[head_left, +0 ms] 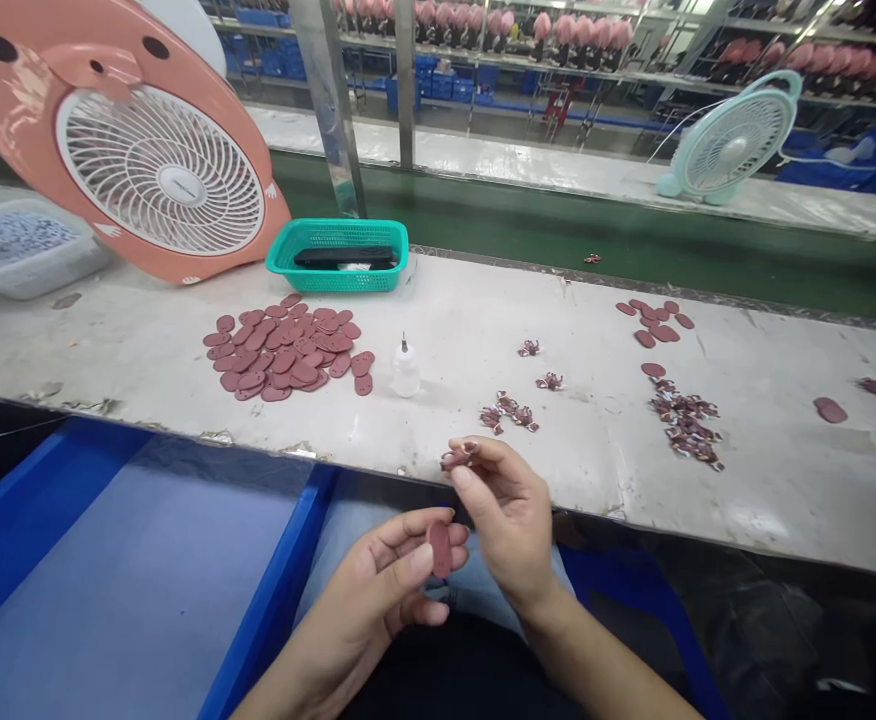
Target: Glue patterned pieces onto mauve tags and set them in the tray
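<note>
Both bare hands sit just off the bench edge. The left hand (378, 590) pinches a maroon oval cutout (440, 549) between thumb and fingers; the right hand (502, 520) clamps a small patterned piece (458, 456) at its fingertips. On the white workbench (453, 300) lie a heap of maroon ovals (280, 350), a plastic squeeze bottle (405, 372), and a cluster of patterned pieces (684, 430).

The held oval pad (440, 549) looks matt and rubbery (the basket (340, 283) is glossy plastic).

The person wears pale blue jeans (337, 555) and a dark garment (453, 680), left hand (374, 590) and right hand (505, 520) bare.
</note>
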A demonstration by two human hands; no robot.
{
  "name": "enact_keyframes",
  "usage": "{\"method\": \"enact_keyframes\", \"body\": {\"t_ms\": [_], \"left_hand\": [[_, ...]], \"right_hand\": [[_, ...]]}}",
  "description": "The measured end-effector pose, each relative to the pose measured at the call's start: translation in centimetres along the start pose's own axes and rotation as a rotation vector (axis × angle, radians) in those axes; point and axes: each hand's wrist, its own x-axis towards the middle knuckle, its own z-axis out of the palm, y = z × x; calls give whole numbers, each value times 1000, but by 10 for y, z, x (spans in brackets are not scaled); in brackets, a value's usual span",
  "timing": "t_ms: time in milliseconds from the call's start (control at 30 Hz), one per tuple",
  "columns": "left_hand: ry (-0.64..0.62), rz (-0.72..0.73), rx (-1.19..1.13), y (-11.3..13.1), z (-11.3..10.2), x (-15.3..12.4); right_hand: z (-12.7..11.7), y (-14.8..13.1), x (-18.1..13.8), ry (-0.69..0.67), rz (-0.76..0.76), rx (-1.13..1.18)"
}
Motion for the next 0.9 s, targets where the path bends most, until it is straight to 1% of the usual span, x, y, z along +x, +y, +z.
{"method": "enact_keyframes", "body": {"t_ms": [67, 167, 267, 367, 433, 533, 667, 900], "left_hand": [[-2, -39, -104, 2, -3, -3], [-72, -25, -192, 5, -9, -6], [-130, -4, -212, 6, -13, -8], [-165, 14, -215, 6, -16, -8], [-181, 20, -215, 5, -17, -8], [-172, 10, -197, 5, -19, -8], [-150, 7, -173, 5, -21, -9], [-100, -23, -169, 7, -17, -9]], "right_hand": [[-9, -12, 0, -72, 25, 30], [-22, -29, -1, -220, 42, -3], [-29, -42, -3, -333, -9, -113], [-30, -49, -3, -407, -72, -208], [-30, -50, -2, -453, -83, -233], [-28, -52, 0, -492, -79, -233], [-28, -51, 1, -504, -85, -240], [-29, -50, 3, -533, -98, -255]]}}
